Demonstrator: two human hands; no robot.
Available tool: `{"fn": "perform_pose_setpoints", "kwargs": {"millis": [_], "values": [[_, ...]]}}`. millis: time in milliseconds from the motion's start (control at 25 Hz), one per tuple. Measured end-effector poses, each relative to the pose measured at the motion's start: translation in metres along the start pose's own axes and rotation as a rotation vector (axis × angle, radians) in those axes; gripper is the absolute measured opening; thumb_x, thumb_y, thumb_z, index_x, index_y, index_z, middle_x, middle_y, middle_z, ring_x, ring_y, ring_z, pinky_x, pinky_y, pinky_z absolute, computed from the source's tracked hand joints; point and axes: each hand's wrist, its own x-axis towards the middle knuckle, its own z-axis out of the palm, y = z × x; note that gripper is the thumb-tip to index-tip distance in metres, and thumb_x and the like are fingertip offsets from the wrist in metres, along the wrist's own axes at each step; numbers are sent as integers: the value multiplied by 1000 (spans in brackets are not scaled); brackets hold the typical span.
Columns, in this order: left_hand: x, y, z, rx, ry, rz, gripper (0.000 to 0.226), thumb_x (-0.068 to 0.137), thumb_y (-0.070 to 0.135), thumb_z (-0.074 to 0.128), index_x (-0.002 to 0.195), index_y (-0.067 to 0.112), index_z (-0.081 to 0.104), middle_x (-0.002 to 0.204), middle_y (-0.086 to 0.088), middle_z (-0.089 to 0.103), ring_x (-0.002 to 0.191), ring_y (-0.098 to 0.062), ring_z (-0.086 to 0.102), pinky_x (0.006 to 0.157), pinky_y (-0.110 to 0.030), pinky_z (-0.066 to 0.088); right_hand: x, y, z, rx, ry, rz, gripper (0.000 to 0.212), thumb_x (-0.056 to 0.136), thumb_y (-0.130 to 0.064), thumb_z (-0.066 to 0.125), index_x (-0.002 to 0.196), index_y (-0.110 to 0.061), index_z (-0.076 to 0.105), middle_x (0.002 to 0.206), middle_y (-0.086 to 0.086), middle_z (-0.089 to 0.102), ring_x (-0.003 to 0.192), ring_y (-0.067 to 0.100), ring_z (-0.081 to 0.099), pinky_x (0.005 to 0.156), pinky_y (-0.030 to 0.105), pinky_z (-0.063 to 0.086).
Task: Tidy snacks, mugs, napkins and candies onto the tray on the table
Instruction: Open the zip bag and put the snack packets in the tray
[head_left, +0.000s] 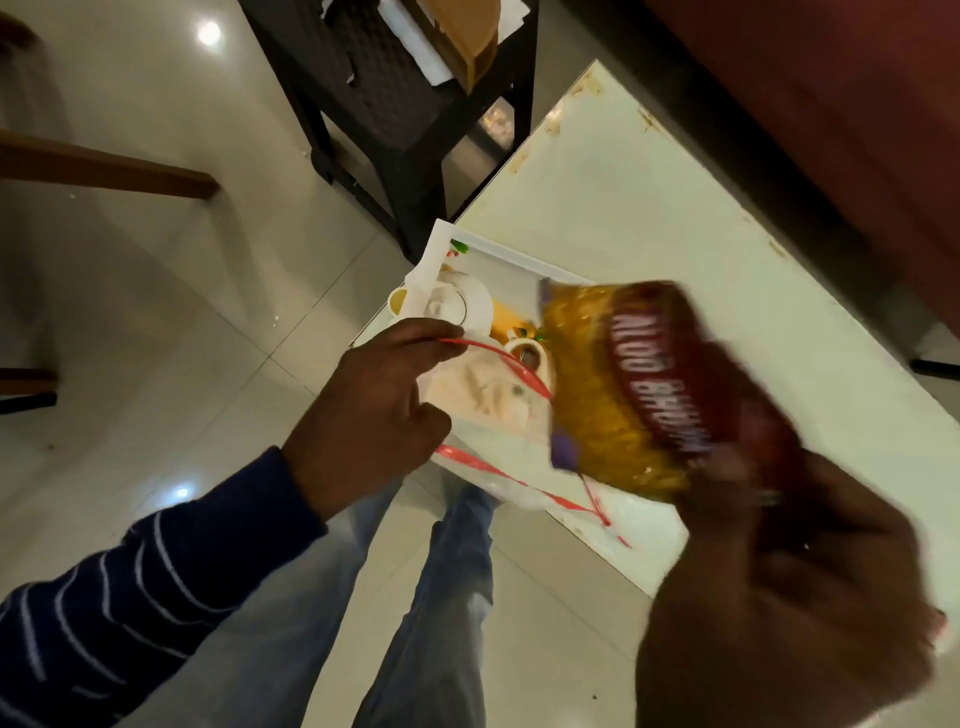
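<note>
My right hand (779, 597) grips a yellow and red snack packet (623, 389), blurred by motion, above the near end of the tray. My left hand (374, 400) pinches the red-striped rim of a clear plastic bag (493, 400), which hangs over the tray's left side. The white tray (498, 249), printed with a picture of teacups, lies on the corner of the pale table (649, 208) and juts past its edge. The packet's lower corner is right at the bag's mouth; whether it is inside, I cannot tell.
A dark plastic stool (395, 104) carrying papers and a brown box (467, 41) stands just beyond the table corner. A wooden chair leg (104, 166) crosses the tiled floor at left. A red-brown sofa (831, 104) runs along the table's far side. My legs are below.
</note>
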Motion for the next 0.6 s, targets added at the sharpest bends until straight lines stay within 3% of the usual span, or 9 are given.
{"fn": "perform_pose_setpoints", "kwargs": {"millis": [80,160,280,400,520,600], "values": [[-4,0,-1,9,35,39,35,71,5,69,106,10,74,103,11,63,85,27,51,80,10,33,30,25,-12,262,82,201,41,81,-62,70,104,-29,65,94,-15,73,88,6,73,71,21,59],[-8,1,-3,4,47,56,24,72,6,67,94,8,76,94,8,67,84,30,50,78,11,32,56,61,-6,435,163,281,28,92,-36,69,109,-17,57,96,-5,75,90,18,74,73,31,61],[-14,4,-5,-17,33,76,18,73,13,69,89,7,76,87,6,70,82,28,52,76,11,33,79,131,21,368,67,440,20,95,-10,63,110,-5,51,91,6,73,79,17,72,68,34,59],[-20,8,-5,-29,24,77,21,74,25,73,86,8,76,86,4,73,74,23,55,73,7,38,83,196,53,259,-103,631,34,93,-16,68,118,2,54,108,22,70,86,24,71,64,33,61],[-23,14,-3,-57,27,85,32,73,38,77,87,9,75,90,12,68,65,19,56,71,3,43,79,233,82,275,-184,731,38,94,-26,68,124,-5,57,115,13,70,105,28,70,67,31,60],[-24,18,-1,-43,14,92,42,72,49,77,90,10,75,94,7,73,64,13,55,72,-4,48,81,247,94,280,-203,738,30,95,-24,66,123,-11,61,114,6,71,108,26,70,69,31,60]]}}
